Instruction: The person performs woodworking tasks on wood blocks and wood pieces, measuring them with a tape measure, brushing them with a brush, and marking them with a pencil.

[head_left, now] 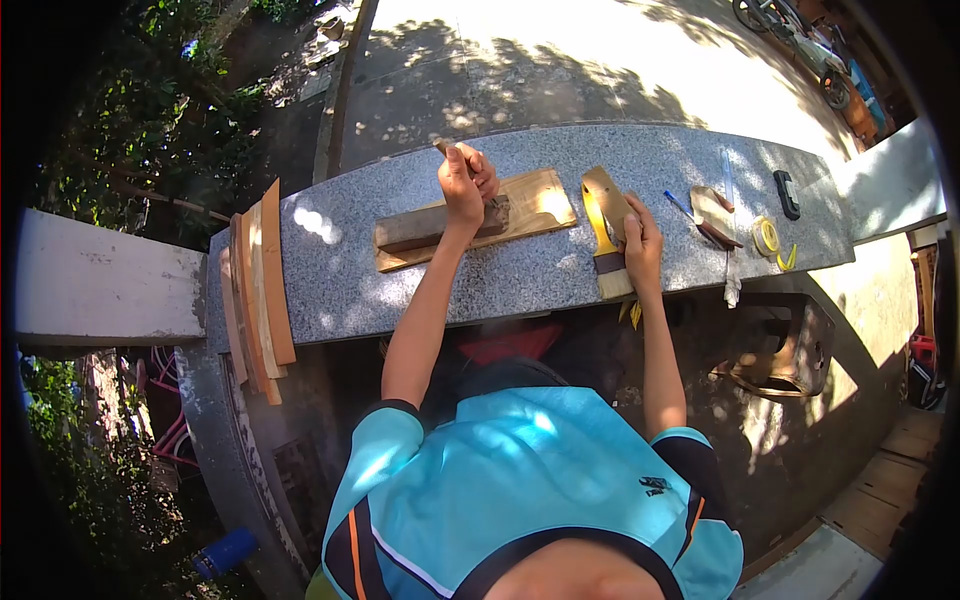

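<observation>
Wooden strips: a stack [270,270] well to the left of both hands, hanging over the near edge of the speckled bench [340,290].
Plank: the pale plank [545,200] lies flat under and beyond the left wrist, reaching out on both sides of it.
Dark block: the long dark block [408,231] rests on the plank, passing beneath the left wrist.
Left hand: the left hand [466,190] is curled into a fist around a tan stick [441,147], whose end pokes out past the thumb; forearm stretched forward, leaning inward.
Paintbrush: just left of the right hand, the yellow-handled paintbrush [602,232] points its bristles toward the body; whether the fingers touch it, I cannot tell.
Right hand: apart from the left, the right hand [643,235] closes on a flat tan piece [603,192], fingers bent over its right side, forearm nearly straight.
Small items: right of the right hand lie a blue pen [678,205], a tape roll [766,236] and, farthest off, a black tool [787,195].
</observation>
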The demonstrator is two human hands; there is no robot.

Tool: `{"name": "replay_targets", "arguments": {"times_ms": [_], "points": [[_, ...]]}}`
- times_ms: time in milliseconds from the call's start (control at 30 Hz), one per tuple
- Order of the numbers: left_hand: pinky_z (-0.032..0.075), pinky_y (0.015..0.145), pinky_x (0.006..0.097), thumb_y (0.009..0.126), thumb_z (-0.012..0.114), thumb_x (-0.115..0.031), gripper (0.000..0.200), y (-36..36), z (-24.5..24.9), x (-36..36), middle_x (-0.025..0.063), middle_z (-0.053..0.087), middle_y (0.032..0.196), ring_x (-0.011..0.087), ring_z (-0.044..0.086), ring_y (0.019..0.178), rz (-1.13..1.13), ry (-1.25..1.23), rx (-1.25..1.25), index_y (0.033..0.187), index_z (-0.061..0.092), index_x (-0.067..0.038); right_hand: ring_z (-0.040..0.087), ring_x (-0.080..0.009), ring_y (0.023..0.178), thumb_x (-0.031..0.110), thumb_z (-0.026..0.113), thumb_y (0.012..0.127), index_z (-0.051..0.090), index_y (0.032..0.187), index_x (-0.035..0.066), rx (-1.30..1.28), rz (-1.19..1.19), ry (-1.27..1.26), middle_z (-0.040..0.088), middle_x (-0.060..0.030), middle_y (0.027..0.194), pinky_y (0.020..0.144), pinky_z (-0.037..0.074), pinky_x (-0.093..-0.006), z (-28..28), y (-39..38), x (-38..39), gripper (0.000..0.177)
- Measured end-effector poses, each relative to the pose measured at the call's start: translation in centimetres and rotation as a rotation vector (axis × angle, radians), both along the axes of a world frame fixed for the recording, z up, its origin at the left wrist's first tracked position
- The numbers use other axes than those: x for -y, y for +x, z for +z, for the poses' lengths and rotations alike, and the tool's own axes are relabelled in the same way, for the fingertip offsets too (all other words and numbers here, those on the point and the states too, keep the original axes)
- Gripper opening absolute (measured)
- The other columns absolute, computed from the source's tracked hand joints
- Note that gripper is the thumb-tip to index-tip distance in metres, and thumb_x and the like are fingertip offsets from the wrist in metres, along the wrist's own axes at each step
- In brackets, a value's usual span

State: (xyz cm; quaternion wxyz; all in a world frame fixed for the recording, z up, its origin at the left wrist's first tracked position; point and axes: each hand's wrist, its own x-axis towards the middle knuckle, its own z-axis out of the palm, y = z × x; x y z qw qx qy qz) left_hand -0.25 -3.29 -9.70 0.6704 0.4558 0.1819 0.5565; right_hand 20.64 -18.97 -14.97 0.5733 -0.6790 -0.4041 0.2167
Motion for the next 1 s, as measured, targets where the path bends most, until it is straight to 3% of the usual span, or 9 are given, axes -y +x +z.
{"name": "replay_targets", "arguments": {"times_ms": [67,167,267,433,567,667,767,900,1000], "points": [[0.017,0.035,0.0215,0.083,0.041,-0.062,0.054,0.0,0.2,0.0,-0.0027,0.027,0.053,0.0054,0.023,0.040,0.012,-0.013,0.016,0.068,0.033,-0.010,0.056,-0.0203,0.096,0.019,0.046,0.087,0.054,0.114,0.001,-0.181,0.017,-0.091,0.058,-0.0173,0.108,0.083,0.042,-0.0302,2.1,-0.9,0.4,0.033],[0.018,0.035,0.0217,0.082,0.042,-0.062,0.055,0.0,0.1,0.0,-0.0027,0.027,0.053,0.0055,0.023,0.041,0.000,0.008,0.003,0.066,0.032,-0.011,0.055,-0.0192,0.096,0.018,0.045,0.087,0.054,0.114,0.001,-0.154,0.024,-0.060,0.058,-0.0178,0.109,0.083,0.042,-0.0299,1.8,-0.7,0.4,0.034],[0.018,0.035,0.0218,0.082,0.042,-0.062,0.055,0.1,-0.1,0.1,-0.0026,0.026,0.052,0.0056,0.024,0.041,-0.013,0.055,-0.025,0.064,0.030,-0.011,0.055,-0.0145,0.080,0.019,0.046,0.087,0.053,0.115,-0.001,-0.002,0.002,0.027,0.060,-0.0135,0.099,0.073,0.044,-0.0268,0.0,-0.2,0.0,0.035],[0.019,0.035,0.0217,0.082,0.040,-0.061,0.055,0.1,0.0,0.1,-0.0021,0.026,0.052,0.0057,0.025,0.041,0.016,0.074,-0.036,0.064,0.028,-0.011,0.057,-0.0141,0.077,0.020,0.045,0.088,0.051,0.117,-0.001,-0.060,-0.002,0.010,0.061,-0.0130,0.096,0.070,0.045,-0.0254,0.4,-0.4,0.0,0.037],[0.022,0.037,0.0216,0.088,0.045,-0.047,0.046,0.3,-0.5,0.2,-0.0025,0.030,0.052,0.0053,0.028,0.042,0.000,0.093,-0.046,0.064,0.032,-0.010,0.059,-0.0132,0.070,0.022,0.045,0.089,0.051,0.115,-0.001,-0.253,-0.016,-0.107,0.061,-0.0126,0.090,0.060,0.045,-0.0246,2.6,-0.9,0.4,0.035],[0.024,0.037,0.0220,0.091,0.048,-0.032,0.040,0.4,-0.9,0.5,-0.0028,0.034,0.050,0.0046,0.031,0.042,-0.060,0.157,-0.191,0.061,0.035,-0.009,0.057,-0.0118,0.060,0.023,0.049,0.088,0.050,0.109,0.000,-0.687,0.140,0.007,0.059,-0.0110,0.081,0.047,0.042,-0.0228,1.4,0.4,0.1,0.032],[0.024,0.038,0.0223,0.090,0.049,-0.023,0.037,0.5,-0.9,0.2,-0.0042,0.035,0.049,0.0039,0.031,0.042,-0.140,0.221,-0.277,0.058,0.036,-0.009,0.057,-0.0135,0.058,0.024,0.055,0.085,0.047,0.105,0.001,-0.754,0.247,0.102,0.060,-0.0135,0.081,0.045,0.042,-0.0228,6.8,-3.6,-0.8,0.031],[0.024,0.038,0.0222,0.089,0.049,-0.019,0.036,0.5,-0.4,0.2,-0.0045,0.036,0.048,0.0034,0.031,0.042,-0.205,0.217,-0.270,0.057,0.035,-0.010,0.063,-0.0180,0.069,0.023,0.061,0.080,0.040,0.119,0.002,-0.094,0.540,-0.226,0.061,-0.0191,0.089,0.051,0.045,-0.0244,15.4,-6.6,-1.9,0.049],[0.024,0.038,0.0219,0.089,0.049,-0.019,0.036,0.4,-0.2,0.4,-0.0043,0.036,0.048,0.0032,0.031,0.042,-0.214,0.159,-0.255,0.057,0.035,-0.010,0.064,-0.0201,0.079,0.014,0.062,0.079,0.032,0.129,0.001,0.371,0.491,0.299,0.062,-0.0194,0.090,0.058,0.049,-0.0266,22.1,-8.1,-3.2,0.060]]}}
